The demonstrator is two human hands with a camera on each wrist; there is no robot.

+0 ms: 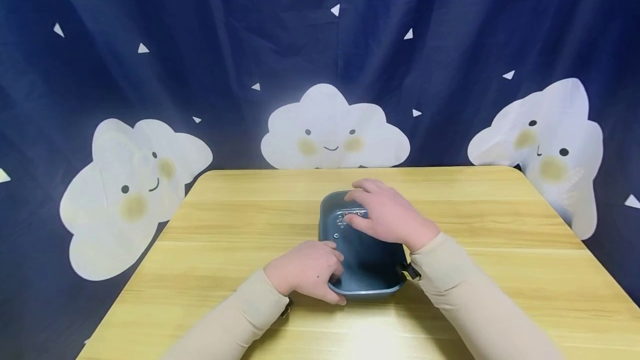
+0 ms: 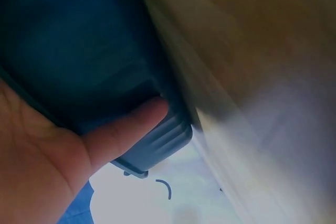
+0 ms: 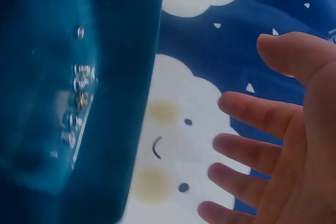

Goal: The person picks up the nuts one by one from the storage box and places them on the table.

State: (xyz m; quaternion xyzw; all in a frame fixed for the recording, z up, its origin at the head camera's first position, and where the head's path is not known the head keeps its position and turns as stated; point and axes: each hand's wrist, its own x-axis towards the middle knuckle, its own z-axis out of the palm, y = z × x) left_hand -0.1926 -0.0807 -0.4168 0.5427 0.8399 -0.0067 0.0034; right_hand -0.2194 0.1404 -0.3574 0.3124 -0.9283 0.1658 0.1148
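A deep dark blue-green tray (image 1: 367, 260) with rounded corners is at the middle of the table. My left hand (image 1: 309, 271) grips its near left corner, fingers over the rim and thumb along the outer wall, as the left wrist view shows on the tray wall (image 2: 157, 142). Several small shiny pieces (image 3: 80, 82) are gathered toward the tray's far end; their exact kind is too small to tell. My right hand (image 1: 387, 213) hovers over the far right part of the tray, its fingers spread and holding nothing; in the right wrist view they stand apart from the tray wall.
The wooden table (image 1: 225, 226) extends around the tray on all sides. Behind it hangs a dark blue curtain (image 1: 290, 32) with white clouds and small triangles. A dark strap piece (image 1: 412, 271) shows at the right wrist, near the tray's right rim.
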